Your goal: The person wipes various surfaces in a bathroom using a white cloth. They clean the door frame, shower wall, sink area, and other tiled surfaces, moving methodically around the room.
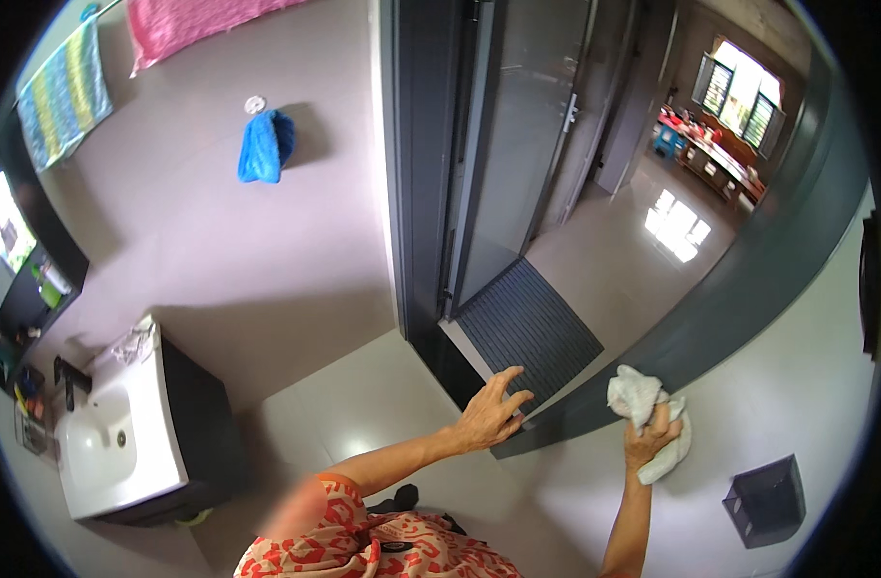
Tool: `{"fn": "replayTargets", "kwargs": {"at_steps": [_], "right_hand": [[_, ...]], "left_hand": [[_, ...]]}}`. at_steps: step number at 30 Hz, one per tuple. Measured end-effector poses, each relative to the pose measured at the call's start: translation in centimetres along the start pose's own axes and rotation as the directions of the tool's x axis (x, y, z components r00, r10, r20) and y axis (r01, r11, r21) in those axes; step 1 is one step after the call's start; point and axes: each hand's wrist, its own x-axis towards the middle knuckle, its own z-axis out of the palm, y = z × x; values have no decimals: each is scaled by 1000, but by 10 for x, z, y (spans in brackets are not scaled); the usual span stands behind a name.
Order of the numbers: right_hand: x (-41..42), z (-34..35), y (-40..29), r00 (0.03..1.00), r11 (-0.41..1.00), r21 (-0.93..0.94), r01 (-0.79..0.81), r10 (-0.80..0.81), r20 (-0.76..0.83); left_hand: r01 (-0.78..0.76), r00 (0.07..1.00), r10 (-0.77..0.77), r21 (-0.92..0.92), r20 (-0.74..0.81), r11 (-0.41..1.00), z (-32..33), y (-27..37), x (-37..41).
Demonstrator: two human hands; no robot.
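Note:
A crumpled white cloth (668,451) is bunched in my right hand (651,437), which is at the pale wall beside the dark door frame (715,307). Part of the cloth bulges out above the fingers, and another part hangs down beside the wrist. My left hand (487,412) is stretched forward with its fingers apart and nothing in them. Beyond those fingers, a dark ribbed mat (530,325) lies on the floor at the doorway. Whether the left fingertips touch the frame's lower edge, I cannot tell.
To the left stands a white washbasin (173,433) with a black tap (72,379). A blue towel (263,148) hangs on the wall. A grey glass door (527,144) stands at the opening. A dark wall-mounted box (769,502) is right of my right arm.

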Motion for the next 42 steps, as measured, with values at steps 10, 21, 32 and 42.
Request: {"fn": "replayTargets", "kwargs": {"at_steps": [10, 21, 32, 42], "right_hand": [[-97, 5, -11, 770, 861, 252, 442, -508, 387], [73, -58, -20, 931, 930, 143, 340, -354, 86], [102, -23, -28, 976, 917, -350, 191, -214, -29], [-8, 23, -117, 604, 968, 234, 92, -241, 760]], "left_hand": [[200, 980, -200, 102, -10, 974, -6, 32, -41], [292, 945, -311, 168, 103, 942, -25, 15, -69], [171, 956, -193, 116, 220, 978, -64, -62, -36], [176, 942, -209, 146, 261, 974, -152, -166, -45]]}}
